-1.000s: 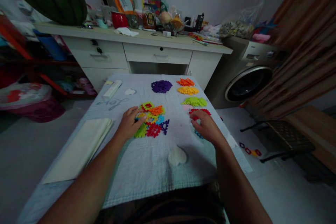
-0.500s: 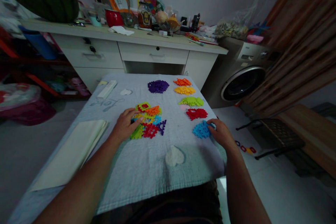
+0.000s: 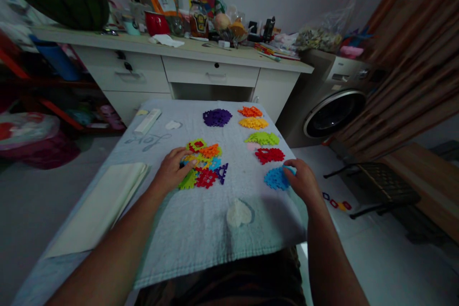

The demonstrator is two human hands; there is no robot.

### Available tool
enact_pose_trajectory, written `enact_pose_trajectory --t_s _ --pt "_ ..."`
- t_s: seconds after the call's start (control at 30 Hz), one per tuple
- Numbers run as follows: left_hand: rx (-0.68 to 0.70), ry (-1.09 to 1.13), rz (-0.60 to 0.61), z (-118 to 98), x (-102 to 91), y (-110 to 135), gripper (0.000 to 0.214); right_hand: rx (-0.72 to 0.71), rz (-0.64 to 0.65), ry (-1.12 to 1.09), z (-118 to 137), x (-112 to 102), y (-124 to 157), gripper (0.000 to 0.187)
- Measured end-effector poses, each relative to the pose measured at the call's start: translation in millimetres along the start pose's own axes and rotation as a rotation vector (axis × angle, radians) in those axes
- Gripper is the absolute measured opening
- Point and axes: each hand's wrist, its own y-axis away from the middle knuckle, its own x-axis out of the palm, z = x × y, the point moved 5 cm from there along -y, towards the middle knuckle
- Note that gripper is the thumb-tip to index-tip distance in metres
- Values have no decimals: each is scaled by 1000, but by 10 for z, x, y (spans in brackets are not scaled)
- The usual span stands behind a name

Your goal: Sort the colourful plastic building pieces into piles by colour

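My left hand [image 3: 174,168] grips the left side of a multicoloured cluster of joined plastic building pieces [image 3: 206,178], thumb on top and fingers curled round the edge. The cluster lies on the cloth and mixes green, red, orange, yellow, blue and purple pieces. At the right, my right hand [image 3: 301,177] pinches a blue building piece [image 3: 291,169] between thumb and fingers, at the edge of the blue pile [image 3: 275,179]. Beyond it, sorted by colour, lie a red pile [image 3: 269,155], a green pile [image 3: 263,138], a yellow pile [image 3: 253,123] and an orange pile [image 3: 250,111].
A purple pile [image 3: 217,117] lies near the far edge of the cloth-covered table [image 3: 201,229]. On the left are a folded cream cloth [image 3: 100,205] and a white oblong object [image 3: 147,121]. A cluttered desk [image 3: 211,69] stands behind, with a washing machine [image 3: 333,98] to its right.
My right hand has lifted a blue piece slightly from the edge of the blue pile. My left hand stays on the cluster. The view has shifted slightly.
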Motion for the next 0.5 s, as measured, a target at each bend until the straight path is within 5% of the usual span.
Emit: enact_pose_trajectory --t_s 0.07,0.27,0.37,0.5 --pt "2 2 -6 15 8 2 46 -107 11 -63 357 56 -37 20" --pt "11 4 0 42 19 10 45 -499 399 -99 1522 602 13 37" --pt "37 19 10 8 15 16 45 -505 442 -42 1730 822 40 49" --pt "43 50 4 -33 3 20 44 -423 426 -52 1699 975 46 36"
